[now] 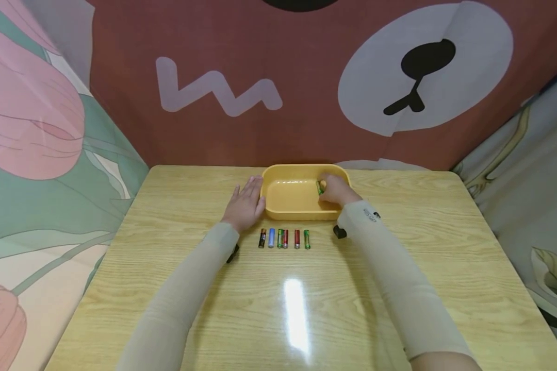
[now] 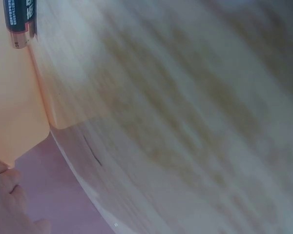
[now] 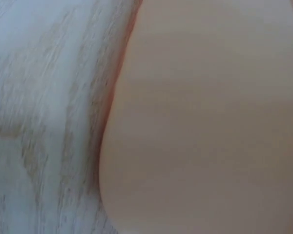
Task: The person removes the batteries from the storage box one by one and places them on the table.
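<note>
A yellow plastic bin [image 1: 278,214] stands at the back of the table. My right hand [image 1: 338,190] reaches inside its right end and pinches a green battery [image 1: 320,187], partly hidden by the fingers. Against the bin's left wall rests my left hand [image 1: 246,205], fingers straight. In front of the bin several batteries lie in a row: a black one with a copper end [image 1: 262,238], a blue one [image 1: 271,238], a green one [image 1: 280,238] beside a red one [image 1: 285,238], another red one [image 1: 297,239], and a green one [image 1: 307,239]. The right wrist view shows only the bin wall [image 3: 200,122] and tabletop.
The wooden table [image 1: 241,319] has its back edge against a brown printed curtain [image 1: 213,139]. Floral cloth [image 1: 32,206] hangs on the left, with more patterned fabric [image 1: 538,196] on the right. A bright light reflection lies on the tabletop near the middle.
</note>
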{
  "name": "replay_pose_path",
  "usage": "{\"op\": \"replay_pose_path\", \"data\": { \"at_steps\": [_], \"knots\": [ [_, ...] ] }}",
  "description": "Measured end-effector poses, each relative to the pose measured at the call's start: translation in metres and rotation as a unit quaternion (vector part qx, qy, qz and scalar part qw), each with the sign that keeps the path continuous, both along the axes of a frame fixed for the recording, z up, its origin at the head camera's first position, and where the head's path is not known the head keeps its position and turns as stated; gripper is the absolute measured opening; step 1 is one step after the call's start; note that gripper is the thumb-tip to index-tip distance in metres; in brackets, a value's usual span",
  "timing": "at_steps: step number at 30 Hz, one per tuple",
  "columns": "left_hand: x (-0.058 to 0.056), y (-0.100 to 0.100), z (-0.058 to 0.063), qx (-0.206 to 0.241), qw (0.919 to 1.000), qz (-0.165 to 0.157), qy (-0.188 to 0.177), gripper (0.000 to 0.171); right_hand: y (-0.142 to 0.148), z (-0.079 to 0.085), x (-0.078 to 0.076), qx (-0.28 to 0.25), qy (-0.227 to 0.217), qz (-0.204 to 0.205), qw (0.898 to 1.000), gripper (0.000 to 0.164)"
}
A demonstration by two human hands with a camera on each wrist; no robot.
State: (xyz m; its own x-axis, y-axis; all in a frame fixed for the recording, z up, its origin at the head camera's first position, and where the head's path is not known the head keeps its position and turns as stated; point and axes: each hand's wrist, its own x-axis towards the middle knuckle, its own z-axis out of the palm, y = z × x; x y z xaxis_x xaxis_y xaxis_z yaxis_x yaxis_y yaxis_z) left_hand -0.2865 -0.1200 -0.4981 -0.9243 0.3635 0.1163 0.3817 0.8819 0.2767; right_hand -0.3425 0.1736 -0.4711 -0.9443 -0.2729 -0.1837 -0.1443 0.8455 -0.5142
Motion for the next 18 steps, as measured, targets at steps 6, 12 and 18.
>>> {"op": "replay_pose_path", "data": {
  "at_steps": [6, 12, 18],
  "knots": [
    [-0.0009, 0.0003, -0.0015, 0.004, 1.0000, 0.000, 0.002, 0.061, 0.0019, -0.0044, -0.0028, -0.014, 0.006, 0.005, 1.000, 0.059],
    [-0.0015, 0.0004, -0.0015, -0.005, 1.0000, 0.002, -0.004, 0.062, 0.0024, -0.0065, -0.0023, -0.021, 0.020, 0.004, 1.000, 0.056],
    [-0.0022, -0.0002, -0.0030, -0.006, 1.0000, 0.001, -0.002, 0.062, 0.0014, -0.0093, -0.0019, -0.020, 0.027, -0.002, 0.999, 0.056]
  ]
}}
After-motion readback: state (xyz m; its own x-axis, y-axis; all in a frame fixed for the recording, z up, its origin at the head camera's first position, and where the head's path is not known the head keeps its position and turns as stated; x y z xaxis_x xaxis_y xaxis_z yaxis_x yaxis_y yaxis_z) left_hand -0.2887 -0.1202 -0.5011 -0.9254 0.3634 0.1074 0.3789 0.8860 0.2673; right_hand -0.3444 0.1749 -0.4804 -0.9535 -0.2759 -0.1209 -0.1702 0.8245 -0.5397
